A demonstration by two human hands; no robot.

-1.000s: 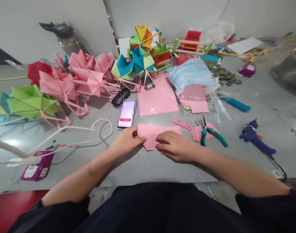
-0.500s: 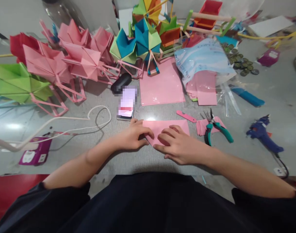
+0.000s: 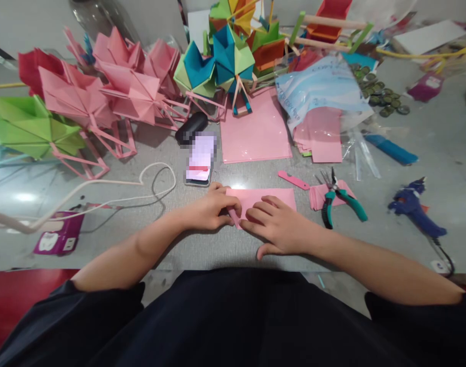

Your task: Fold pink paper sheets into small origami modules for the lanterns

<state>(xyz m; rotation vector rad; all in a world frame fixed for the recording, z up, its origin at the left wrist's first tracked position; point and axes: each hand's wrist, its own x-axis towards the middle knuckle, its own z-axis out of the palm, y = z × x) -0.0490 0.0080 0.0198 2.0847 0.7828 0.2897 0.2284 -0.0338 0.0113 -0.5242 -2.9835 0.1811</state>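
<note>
Pinching pink paper (image 3: 248,198) at its nine o'clock end with left hand (image 3: 215,208); resting right hand (image 3: 280,228), grip spread, at five o'clock, probably pressing.

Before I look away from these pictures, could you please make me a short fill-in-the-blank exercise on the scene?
1. The left hand and right hand are both on a ____ sheet.
2. As the person sees it, the glue gun lies to the ____ of the pliers.
3. Of the two hands, the ____ one is nearer the phone.

Missing words: pink; right; left.
</note>
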